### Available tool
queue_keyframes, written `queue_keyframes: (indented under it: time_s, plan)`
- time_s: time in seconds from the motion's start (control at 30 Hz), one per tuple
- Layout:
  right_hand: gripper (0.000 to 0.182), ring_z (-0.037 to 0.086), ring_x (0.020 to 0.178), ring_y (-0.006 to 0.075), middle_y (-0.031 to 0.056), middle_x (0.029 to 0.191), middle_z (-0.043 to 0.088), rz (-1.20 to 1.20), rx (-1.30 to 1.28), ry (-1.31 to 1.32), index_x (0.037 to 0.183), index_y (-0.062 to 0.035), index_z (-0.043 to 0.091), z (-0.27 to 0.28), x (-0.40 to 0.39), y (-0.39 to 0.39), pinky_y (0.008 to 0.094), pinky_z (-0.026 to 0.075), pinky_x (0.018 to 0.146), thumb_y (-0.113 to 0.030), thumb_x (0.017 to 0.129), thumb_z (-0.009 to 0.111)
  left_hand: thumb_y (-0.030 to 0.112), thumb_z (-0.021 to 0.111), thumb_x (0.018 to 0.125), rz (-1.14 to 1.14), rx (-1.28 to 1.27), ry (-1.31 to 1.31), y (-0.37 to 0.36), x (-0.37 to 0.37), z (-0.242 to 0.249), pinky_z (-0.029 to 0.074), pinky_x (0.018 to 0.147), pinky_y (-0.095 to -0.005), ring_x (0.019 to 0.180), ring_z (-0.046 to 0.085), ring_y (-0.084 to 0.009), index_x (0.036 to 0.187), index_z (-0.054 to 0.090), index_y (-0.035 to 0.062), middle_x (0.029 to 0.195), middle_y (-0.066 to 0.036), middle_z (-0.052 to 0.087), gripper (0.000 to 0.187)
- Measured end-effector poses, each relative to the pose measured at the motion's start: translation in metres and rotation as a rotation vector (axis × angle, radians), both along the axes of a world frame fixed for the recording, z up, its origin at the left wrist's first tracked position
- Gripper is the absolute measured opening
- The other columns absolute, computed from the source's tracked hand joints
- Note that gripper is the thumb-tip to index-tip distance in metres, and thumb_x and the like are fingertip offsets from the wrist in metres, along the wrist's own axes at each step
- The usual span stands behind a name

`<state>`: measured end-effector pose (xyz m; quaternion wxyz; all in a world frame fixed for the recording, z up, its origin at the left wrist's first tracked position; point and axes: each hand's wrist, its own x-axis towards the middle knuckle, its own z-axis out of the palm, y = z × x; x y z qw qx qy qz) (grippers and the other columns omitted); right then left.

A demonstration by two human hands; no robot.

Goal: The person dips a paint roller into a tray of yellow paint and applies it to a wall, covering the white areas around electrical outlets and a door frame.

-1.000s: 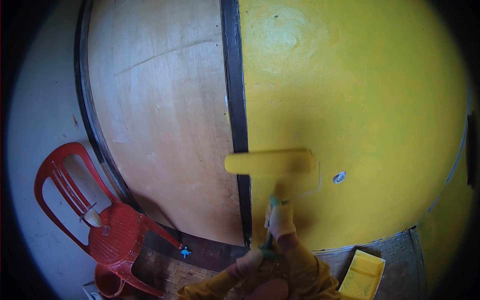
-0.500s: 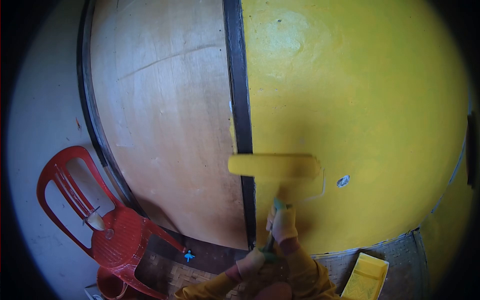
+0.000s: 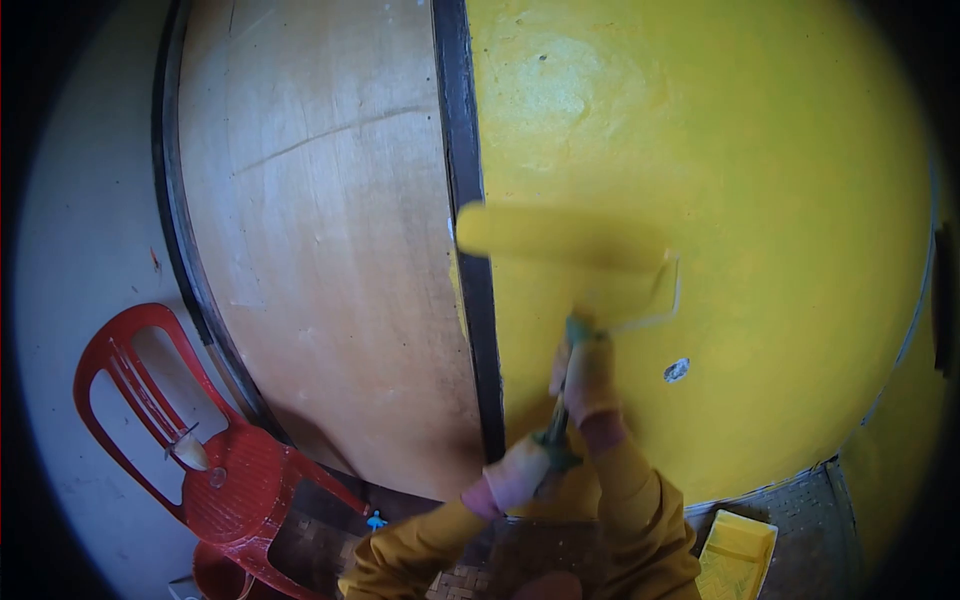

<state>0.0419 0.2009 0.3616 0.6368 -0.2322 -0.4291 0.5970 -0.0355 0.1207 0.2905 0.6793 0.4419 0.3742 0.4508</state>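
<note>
A paint roller with a long yellow-coated sleeve lies almost level over the yellow wall. Its left end overlaps the dark upright strip, and motion blurs its right part. My right hand, in a pale glove with a pinkish cuff, grips the upper part of the green handle just below the wire frame. Lower down and to the left, my left hand, gloved alike, is closed round the handle's bottom part. Both sleeves are mustard-coloured.
Left of the dark strip is a bare wooden panel. A red plastic chair stands at lower left, a small cup-like container on it and a red bucket beneath. A yellow paint tray lies at lower right.
The roller has moved up the wall and slightly right, both hands rising with it on the handle. My view has shifted slightly.
</note>
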Motion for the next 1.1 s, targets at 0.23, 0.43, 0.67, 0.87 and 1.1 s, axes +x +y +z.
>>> queue_keyframes:
  time_s: [0.23, 0.43, 0.67, 0.87, 1.1]
  plan:
    - [0.032, 0.027, 0.029, 0.0108, -0.0029, 0.04, 0.028, 0.011, -0.092, -0.1, 0.05, -0.0141, 0.032, 0.002, 0.007, -0.01, 0.0262, 0.023, 0.028, -0.025, 0.078, 0.044, 0.007, 0.053, 0.073, -0.022, -0.183, -0.093, -0.007, 0.012, 0.002, 0.02, 0.031, -0.0231, 0.031, 0.028, -0.0091, 0.067, 0.042, 0.0162, 0.045, 0.001, 0.034, 0.015]
    - [0.033, 0.029, 0.029, 0.011, -0.0025, 0.04, 0.029, -0.275, 0.376, -0.454, 0.051, -0.013, 0.033, -0.048, 0.005, 0.031, 0.0257, 0.025, 0.029, -0.026, 0.079, 0.043, 0.009, 0.054, 0.073, -0.07, -0.176, -0.262, -0.002, 0.016, -0.017, 0.021, 0.031, -0.0234, 0.031, 0.03, -0.0093, 0.067, 0.042, 0.0164, 0.044, 0.002, 0.033, 0.016]
    - [0.037, 0.025, 0.029, 0.0115, -0.0028, 0.039, 0.027, 0.063, -0.286, -0.074, 0.049, -0.0145, 0.031, -0.084, 0.02, -0.036, 0.027, 0.022, 0.028, -0.029, 0.079, 0.044, 0.009, 0.057, 0.072, 0.071, -0.123, 0.168, -0.034, 0.023, -0.073, 0.026, 0.032, -0.0242, 0.034, 0.038, -0.0108, 0.068, 0.048, 0.0116, 0.051, 0.001, 0.044, 0.01]
    - [0.033, 0.023, 0.028, 0.01, -0.0022, 0.039, 0.026, 0.012, -0.049, 0.044, 0.051, -0.0142, 0.031, -0.003, 0.017, 0.0, 0.0253, 0.019, 0.028, -0.026, 0.079, 0.043, 0.015, 0.06, 0.07, 0.123, 0.282, 0.388, 0.014, 0.014, -0.028, 0.032, 0.036, -0.0257, 0.037, 0.041, -0.0112, 0.069, 0.049, 0.0089, 0.05, 0.0, 0.046, 0.012]
    - [0.026, 0.03, 0.028, 0.0141, -0.0004, 0.038, 0.03, -0.022, 0.008, 0.052, 0.094, -0.0025, 0.052, -0.045, 0.066, -0.039, 0.028, 0.027, 0.027, -0.021, 0.079, 0.041, 0.027, 0.065, 0.067, 0.097, 0.361, 0.336, -0.002, 0.064, -0.117, 0.015, 0.097, -0.0213, 0.121, 0.021, -0.017, 0.122, 0.037, 0.0084, 0.124, -0.017, 0.034, 0.064]
